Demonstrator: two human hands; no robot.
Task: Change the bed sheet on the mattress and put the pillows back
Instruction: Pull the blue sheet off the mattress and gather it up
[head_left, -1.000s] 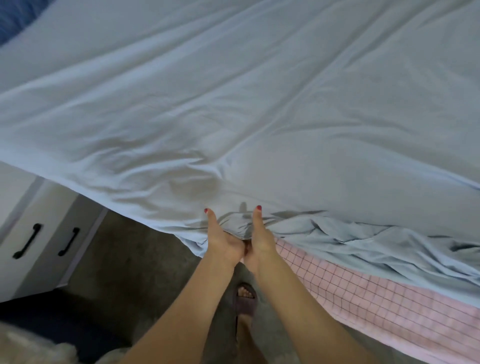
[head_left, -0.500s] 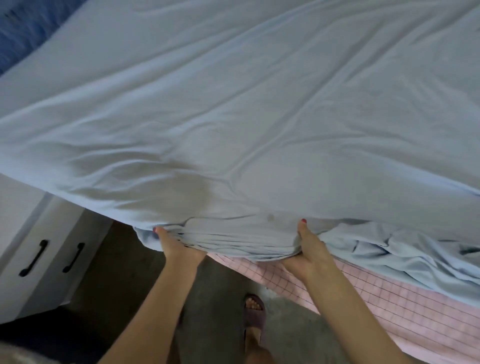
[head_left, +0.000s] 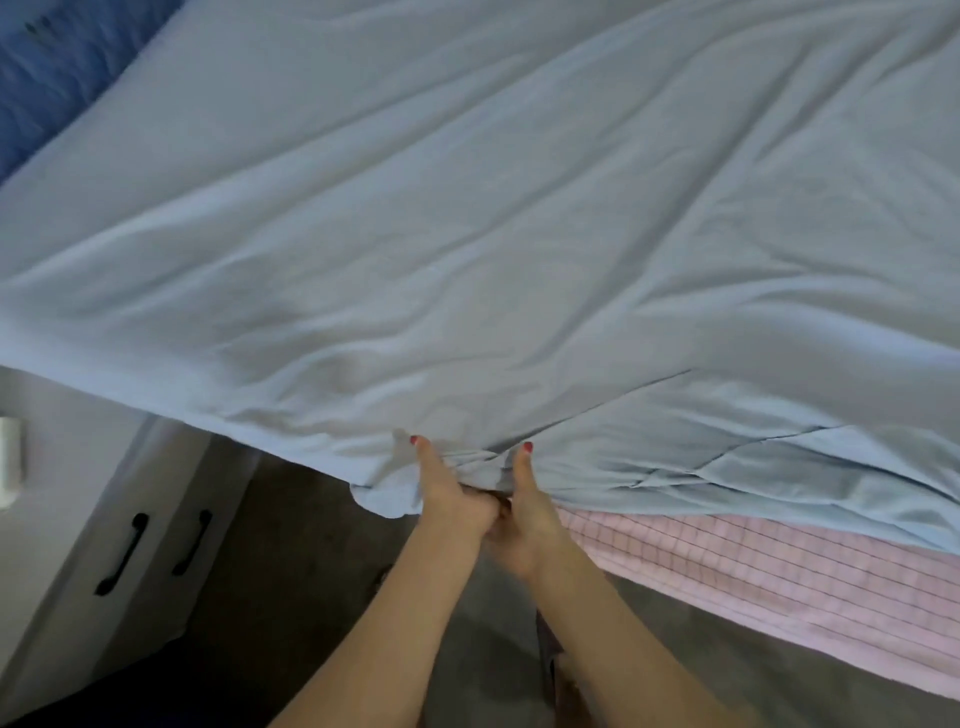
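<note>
A pale blue bed sheet (head_left: 493, 218) lies spread and wrinkled over the whole mattress. At the near corner my left hand (head_left: 447, 499) and my right hand (head_left: 524, 514) grip the sheet's bunched corner side by side, thumbs on top of the cloth, fingers curled under it. Below the sheet's edge on the right, a pink checked cover (head_left: 753, 582) shows on the mattress side. No pillow is in view.
A white drawer unit (head_left: 78, 519) with two black handles stands left of the bed corner. A dark blue surface (head_left: 57, 78) shows at the top left. Grey floor (head_left: 291, 571) lies between the unit and the bed, with my foot below my arms.
Half a second ago my hands were apart along the sheet's edge; now they have come together at the corner, gathering the cloth into a bunch.
</note>
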